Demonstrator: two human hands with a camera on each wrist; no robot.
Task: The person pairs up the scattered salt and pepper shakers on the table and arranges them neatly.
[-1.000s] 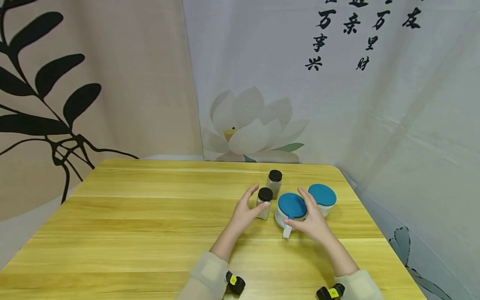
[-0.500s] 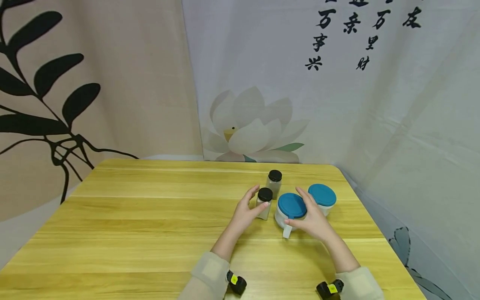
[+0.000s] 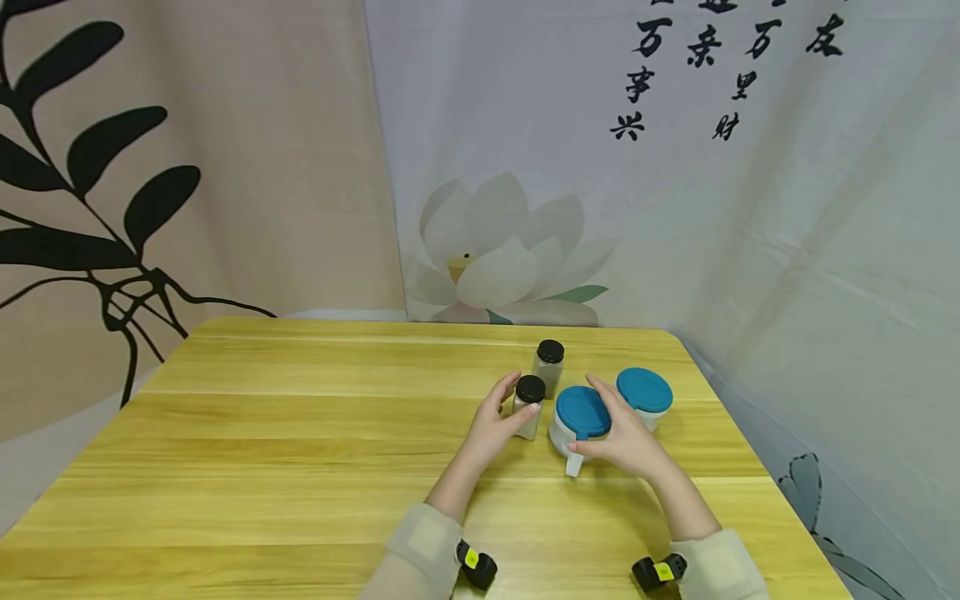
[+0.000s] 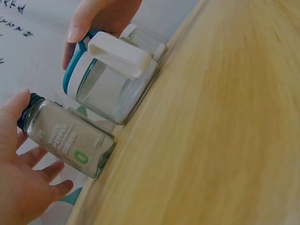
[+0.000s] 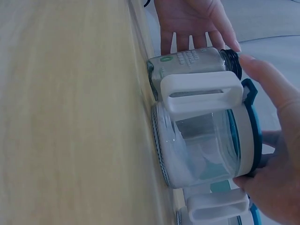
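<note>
My left hand (image 3: 491, 427) is spread around a small glass bottle (image 4: 70, 136) labelled white pepper, with a black cap (image 3: 530, 388). In the left wrist view its thumb is at the cap, while the other fingers extend loosely behind the bottle. My right hand (image 3: 632, 443) reaches around the blue lid (image 3: 582, 411) of a clear glass seasoning jar (image 5: 201, 145) with a white handle (image 5: 201, 93). Its thumb lies above the handle side and its fingers are at the lid's far edge; neither shows a firm pinch. White contents show inside. Both containers stand upright on the table.
A second black-capped bottle (image 3: 549, 367) stands just behind the first. Another blue-lidded jar (image 3: 644, 392) is behind the right hand. The wooden table (image 3: 262, 467) ends at a back edge before hanging cloth (image 3: 510, 125). Each wrist carries a black camera (image 3: 478, 568).
My right hand has shifted slightly left, its fingers drawing closer over the blue lid. My left hand has edged slightly right at the bottle. The containers have not moved.
</note>
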